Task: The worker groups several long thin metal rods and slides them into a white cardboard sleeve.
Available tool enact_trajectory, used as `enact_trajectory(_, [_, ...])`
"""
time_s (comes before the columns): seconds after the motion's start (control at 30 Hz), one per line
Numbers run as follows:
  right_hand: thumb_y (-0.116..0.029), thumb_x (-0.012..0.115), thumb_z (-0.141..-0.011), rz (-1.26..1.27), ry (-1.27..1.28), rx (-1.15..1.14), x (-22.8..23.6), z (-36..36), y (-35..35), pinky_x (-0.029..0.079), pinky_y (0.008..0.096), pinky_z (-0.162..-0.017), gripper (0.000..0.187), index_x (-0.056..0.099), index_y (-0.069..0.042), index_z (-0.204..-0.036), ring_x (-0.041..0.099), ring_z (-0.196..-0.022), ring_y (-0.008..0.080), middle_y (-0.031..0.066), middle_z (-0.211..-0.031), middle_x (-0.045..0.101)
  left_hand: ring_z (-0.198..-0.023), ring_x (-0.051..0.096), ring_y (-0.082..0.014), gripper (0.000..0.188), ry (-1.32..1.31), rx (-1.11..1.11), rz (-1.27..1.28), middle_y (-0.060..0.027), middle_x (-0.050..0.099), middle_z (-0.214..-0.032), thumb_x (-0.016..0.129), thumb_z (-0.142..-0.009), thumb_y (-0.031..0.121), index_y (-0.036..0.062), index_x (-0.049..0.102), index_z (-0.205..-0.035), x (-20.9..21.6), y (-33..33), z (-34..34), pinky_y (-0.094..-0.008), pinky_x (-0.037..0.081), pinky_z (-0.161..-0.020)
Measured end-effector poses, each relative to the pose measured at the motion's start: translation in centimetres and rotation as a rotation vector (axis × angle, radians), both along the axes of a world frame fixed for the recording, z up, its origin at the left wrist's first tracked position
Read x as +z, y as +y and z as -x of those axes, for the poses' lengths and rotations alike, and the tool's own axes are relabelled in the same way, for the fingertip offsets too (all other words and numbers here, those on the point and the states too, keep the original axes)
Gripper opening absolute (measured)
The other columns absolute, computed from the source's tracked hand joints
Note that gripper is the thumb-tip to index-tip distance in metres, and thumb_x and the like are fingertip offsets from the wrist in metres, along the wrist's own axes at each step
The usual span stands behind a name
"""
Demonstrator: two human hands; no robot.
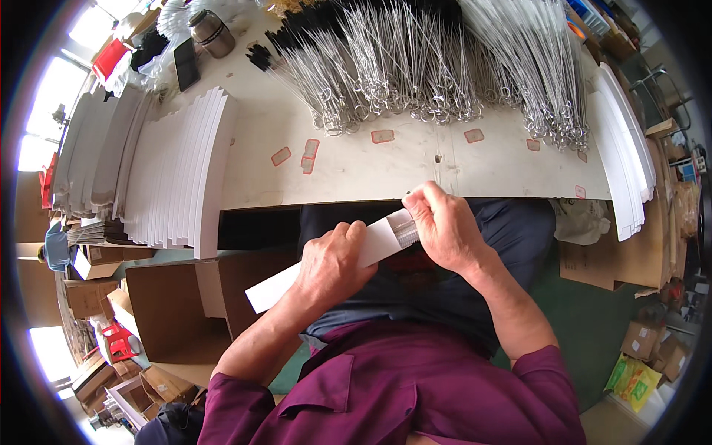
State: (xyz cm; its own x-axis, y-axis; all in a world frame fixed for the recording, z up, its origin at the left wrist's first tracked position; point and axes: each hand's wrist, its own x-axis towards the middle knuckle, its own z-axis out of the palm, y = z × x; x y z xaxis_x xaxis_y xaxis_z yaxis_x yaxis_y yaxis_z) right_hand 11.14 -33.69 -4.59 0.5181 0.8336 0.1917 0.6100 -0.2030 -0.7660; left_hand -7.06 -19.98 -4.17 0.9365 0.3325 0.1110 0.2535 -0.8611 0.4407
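Over my lap, my left hand (334, 259) is wrapped round a long, narrow white cardboard box (273, 288), which slants up to the right. At the box's right end, thin ribbed pieces (404, 228) show in the opening; their kind is hard to make out. My right hand (446, 225) pinches at that end, thumb and fingers together on the pieces or the box's edge. On the table beyond lie several thin metal wire tools (415, 67) with looped ends toward me, some with black brush-like tips at the far side.
Flat white boxes (178, 167) stand in a row at the table's left, more white boxes (621, 159) at its right edge. An open brown carton (174, 311) sits below left. A metal flask (212, 33) and a phone (186, 65) lie at the back left.
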Motion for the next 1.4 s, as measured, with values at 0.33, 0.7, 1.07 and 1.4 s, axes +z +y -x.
enact_trajectory(0.33, [-0.023,0.058,-0.107,-0.134,0.793,-0.03,-0.8,-0.4,-1.6,0.053,0.0239,-0.056,0.029,0.073,0.001,-0.105,0.063,-0.065,0.0072,0.005,-0.082,0.073,-0.072,0.069,-0.0342,0.035,0.045,0.082,0.006,-0.0128,0.065,-0.082,0.082,-0.074,0.019,0.0046,0.06,-0.097,-0.8,0.0,0.4,-0.046,0.057,-0.061])
enact_trajectory(0.7, [-0.015,0.06,-0.105,-0.188,0.378,-0.151,-1.8,1.5,-0.8,0.057,0.0271,-0.073,0.021,0.071,0.003,-0.103,0.07,-0.081,0.0119,0.0086,-0.091,0.077,-0.071,0.068,-0.0337,0.039,0.004,0.071,-0.025,-0.0125,0.063,-0.081,0.082,-0.07,0.017,0.0042,0.059,-0.099,-1.5,-0.3,0.4,-0.0448,0.056,-0.059])
enact_trajectory(1.07, [-0.009,0.053,-0.106,-0.251,0.612,-0.147,-2.9,2.9,-0.1,0.056,0.0313,-0.089,0.025,0.06,0.007,-0.124,0.072,-0.101,0.0193,0.0173,-0.11,0.075,-0.074,0.069,-0.0318,0.047,0.003,0.02,-0.027,-0.013,0.061,-0.085,0.084,-0.07,0.017,0.0027,0.055,-0.105,-2.2,-1.1,0.5,-0.0427,0.058,-0.06])
enact_trajectory(1.4, [-0.015,0.063,-0.104,-0.051,0.884,-0.069,-2.4,1.6,-1.7,0.056,0.0256,-0.071,0.022,0.069,0.006,-0.107,0.066,-0.08,0.0061,0.0056,-0.089,0.073,-0.071,0.068,-0.0322,0.052,-0.039,0.042,-0.039,-0.0121,0.063,-0.082,0.085,-0.066,0.015,0.003,0.059,-0.109,-2.7,-0.9,1.2,-0.0432,0.056,-0.058])
